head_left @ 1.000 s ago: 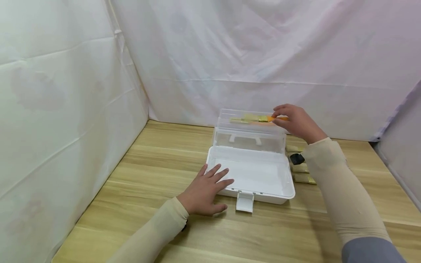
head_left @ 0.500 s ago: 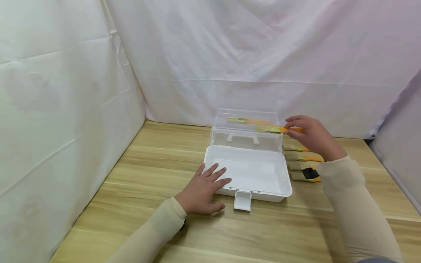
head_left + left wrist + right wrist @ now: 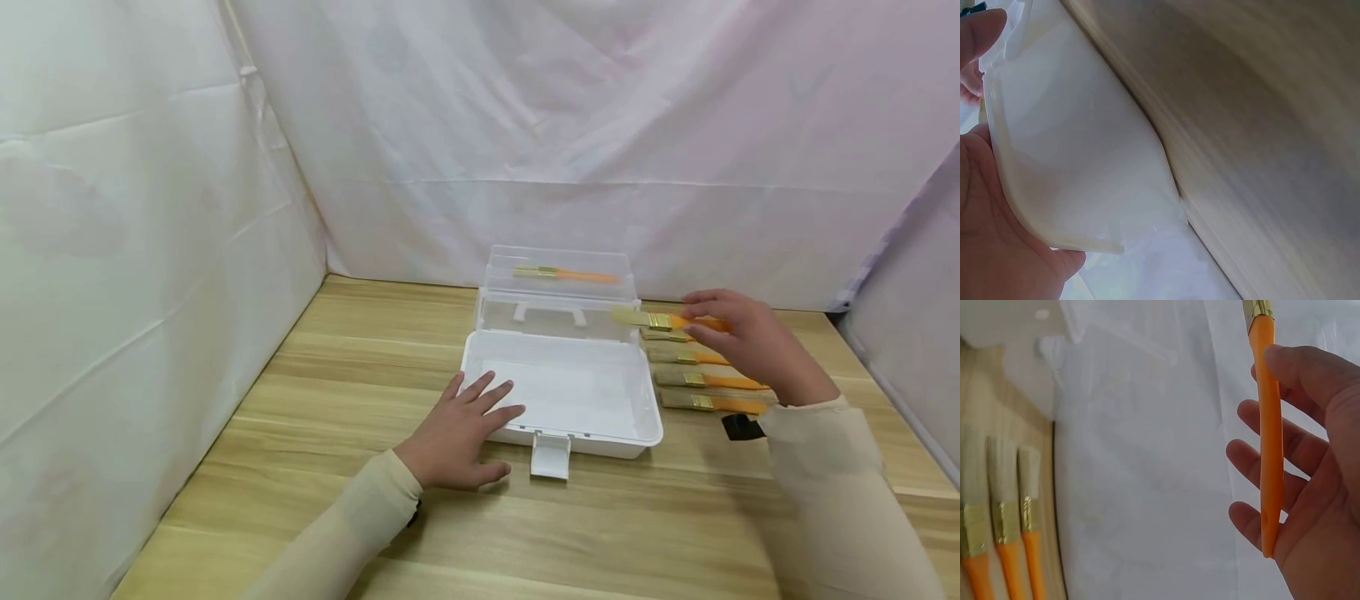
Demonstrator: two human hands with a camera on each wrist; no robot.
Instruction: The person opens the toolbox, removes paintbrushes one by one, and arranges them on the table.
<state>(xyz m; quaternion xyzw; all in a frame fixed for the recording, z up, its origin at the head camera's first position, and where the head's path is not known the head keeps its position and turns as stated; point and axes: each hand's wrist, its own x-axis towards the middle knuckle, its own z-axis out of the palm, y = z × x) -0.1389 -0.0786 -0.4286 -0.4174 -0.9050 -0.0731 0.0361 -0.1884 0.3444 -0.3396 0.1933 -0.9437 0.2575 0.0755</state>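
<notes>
My right hand (image 3: 761, 343) pinches the orange handle of a paintbrush (image 3: 660, 322) between thumb and fingers, its bristles pointing left. In the right wrist view the handle (image 3: 1270, 444) lies along the inside of the fingers. A white plastic box (image 3: 570, 400) stands with its clear lid (image 3: 555, 254) folded back. My left hand (image 3: 457, 437) rests with spread fingers on the box's front left rim. Seen from the left wrist, the palm touches the box's outer wall (image 3: 1079, 156). Another paintbrush (image 3: 577, 276) lies in the lid.
Several orange-handled paintbrushes (image 3: 723, 382) lie in a row right of the box on the wooden table (image 3: 345, 358). A white latch (image 3: 551, 457) hangs at the box's front. White cloth (image 3: 480, 125) stands behind and at the sides.
My right hand has moved right and toward me with the paintbrush, from above the lid to over the row of brushes. My left hand has stayed on the box rim.
</notes>
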